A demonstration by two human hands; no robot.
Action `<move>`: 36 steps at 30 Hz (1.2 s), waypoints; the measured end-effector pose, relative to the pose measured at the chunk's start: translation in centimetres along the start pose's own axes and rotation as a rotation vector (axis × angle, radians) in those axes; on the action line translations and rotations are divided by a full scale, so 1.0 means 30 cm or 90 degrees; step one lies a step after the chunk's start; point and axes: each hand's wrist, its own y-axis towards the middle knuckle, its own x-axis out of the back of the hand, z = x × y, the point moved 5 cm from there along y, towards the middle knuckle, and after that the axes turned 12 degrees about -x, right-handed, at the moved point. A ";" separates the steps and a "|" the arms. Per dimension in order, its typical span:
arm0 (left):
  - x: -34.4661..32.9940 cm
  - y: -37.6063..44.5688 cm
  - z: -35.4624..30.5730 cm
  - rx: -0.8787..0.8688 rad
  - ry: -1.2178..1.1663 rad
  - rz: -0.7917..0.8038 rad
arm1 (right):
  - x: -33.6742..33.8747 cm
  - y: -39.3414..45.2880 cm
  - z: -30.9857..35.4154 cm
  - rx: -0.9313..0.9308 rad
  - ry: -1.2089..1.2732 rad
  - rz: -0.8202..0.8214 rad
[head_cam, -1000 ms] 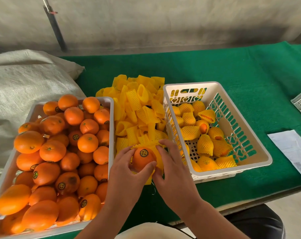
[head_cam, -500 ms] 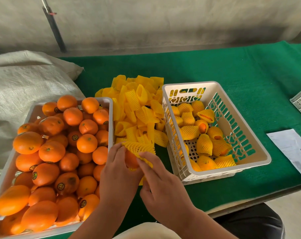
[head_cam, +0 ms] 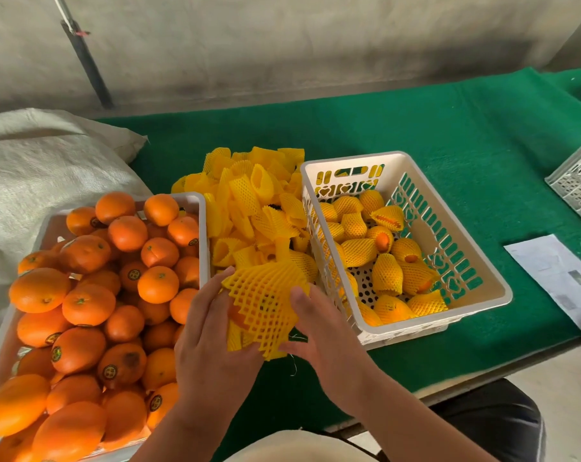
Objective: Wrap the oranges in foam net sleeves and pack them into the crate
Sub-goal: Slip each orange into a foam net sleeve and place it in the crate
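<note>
Both hands are gripping one yellow foam net sleeve (head_cam: 266, 305) stretched over an orange (head_cam: 237, 316) near the desk's front edge: left hand (head_cam: 212, 341) curling round its left side, right hand (head_cam: 322, 331) its right, beside the white crate (head_cam: 475, 261).

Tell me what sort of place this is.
Probably a fruit packing station: a tray of loose oranges, a pile of yellow foam net sleeves, and a white crate holding wrapped oranges, all on a green-covered table.
</note>
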 end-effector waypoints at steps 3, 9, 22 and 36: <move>-0.013 0.005 -0.032 -0.013 -0.006 0.028 | -0.050 -0.014 0.002 -0.028 0.073 0.110; -0.044 0.000 -0.046 -0.023 0.038 0.088 | -0.047 -0.006 -0.024 -0.048 0.179 0.078; -0.084 -0.035 -0.071 -0.082 0.038 0.047 | 0.027 0.024 0.011 0.019 0.307 0.034; -0.144 -0.035 0.062 -0.168 0.065 0.314 | 0.294 0.102 0.124 0.052 0.139 -0.208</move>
